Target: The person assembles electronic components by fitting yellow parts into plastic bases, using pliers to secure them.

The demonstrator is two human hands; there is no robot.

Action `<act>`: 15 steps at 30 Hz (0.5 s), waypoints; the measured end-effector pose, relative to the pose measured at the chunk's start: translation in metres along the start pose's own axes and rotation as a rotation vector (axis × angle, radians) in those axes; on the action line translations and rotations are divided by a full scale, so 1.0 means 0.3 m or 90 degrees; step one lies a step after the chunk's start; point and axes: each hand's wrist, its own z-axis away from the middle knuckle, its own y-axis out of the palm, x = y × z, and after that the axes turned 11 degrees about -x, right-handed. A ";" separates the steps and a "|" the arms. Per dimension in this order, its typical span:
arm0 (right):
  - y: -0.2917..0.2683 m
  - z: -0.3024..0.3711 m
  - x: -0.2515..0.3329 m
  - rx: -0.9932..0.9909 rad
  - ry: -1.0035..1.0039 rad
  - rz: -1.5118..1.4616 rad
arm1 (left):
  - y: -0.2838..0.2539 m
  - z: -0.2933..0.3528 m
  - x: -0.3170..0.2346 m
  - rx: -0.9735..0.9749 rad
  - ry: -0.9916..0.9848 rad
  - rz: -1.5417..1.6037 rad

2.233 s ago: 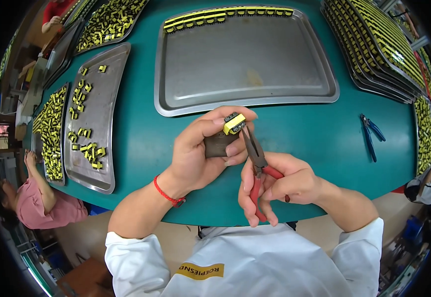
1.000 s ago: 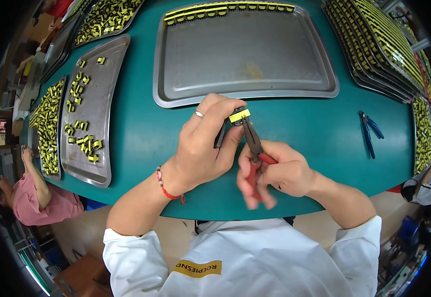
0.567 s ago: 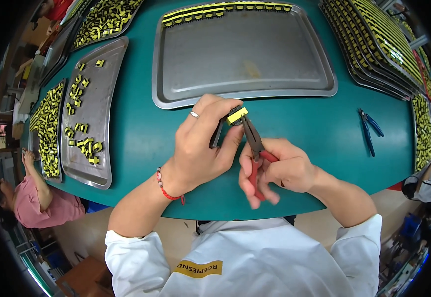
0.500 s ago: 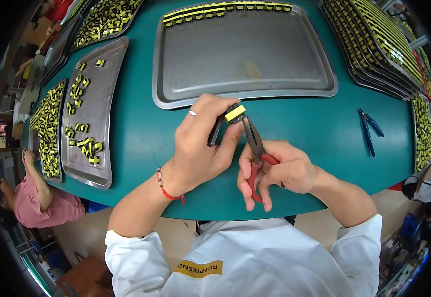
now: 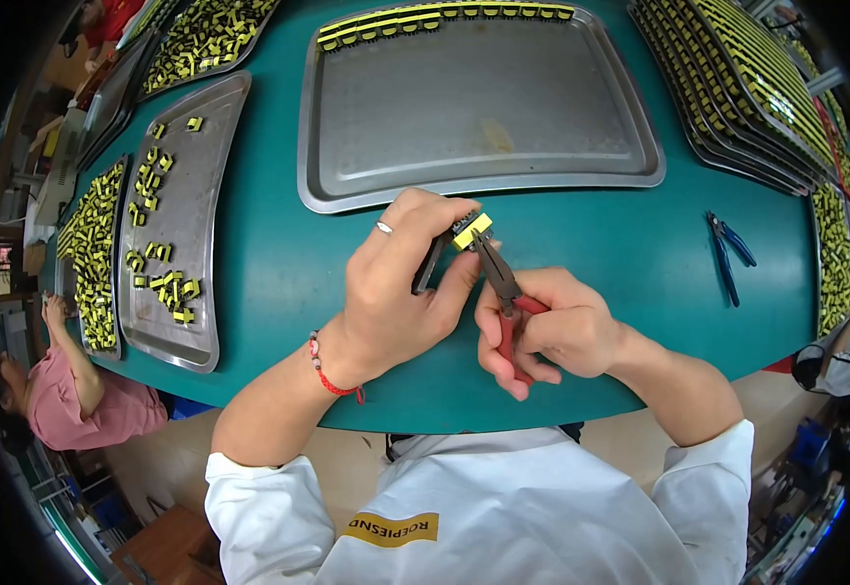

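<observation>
Between its thumb and index finger, my left hand [image 5: 386,268] pinches a small transformer [image 5: 467,235] with a yellow-taped body and dark pins. A dark, flat piece [image 5: 429,269] shows under those fingers; its kind I cannot make out. My right hand [image 5: 573,327] is wrapped round the red handles of long-nose pliers [image 5: 499,276]. Their jaw tips meet the transformer's yellow side, and the jaws look nearly closed. Both hands are above the green table, just in front of a large metal tray [image 5: 483,183].
Transformers [image 5: 400,26] stand in rows along that tray's far edge. On the left, a metal tray [image 5: 196,214] bears scattered ones, beside trays heaped with more. Blue-handled cutters [image 5: 725,255] lie at right, below stacked full trays [image 5: 737,97]. A person in pink [image 5: 93,400] sits at left.
The pliers' tips have moved up onto the transformer's yellow side, and my right fingers have closed tighter round the handles. The transformer has shifted slightly up and right in my left hand.
</observation>
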 end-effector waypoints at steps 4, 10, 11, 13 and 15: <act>0.001 0.000 0.000 0.014 0.003 0.013 | 0.001 0.005 -0.003 -0.020 0.005 0.035; 0.017 0.003 0.009 -0.025 0.012 0.009 | -0.003 0.000 0.002 0.004 0.023 0.023; 0.011 -0.002 0.008 -0.026 0.012 0.007 | -0.001 0.000 0.001 -0.005 0.020 0.028; 0.000 -0.009 -0.002 0.009 0.026 -0.006 | 0.001 0.008 0.005 -0.003 0.023 0.024; 0.020 -0.006 0.012 -0.001 -0.009 -0.020 | 0.002 0.011 0.009 -0.004 -0.046 0.020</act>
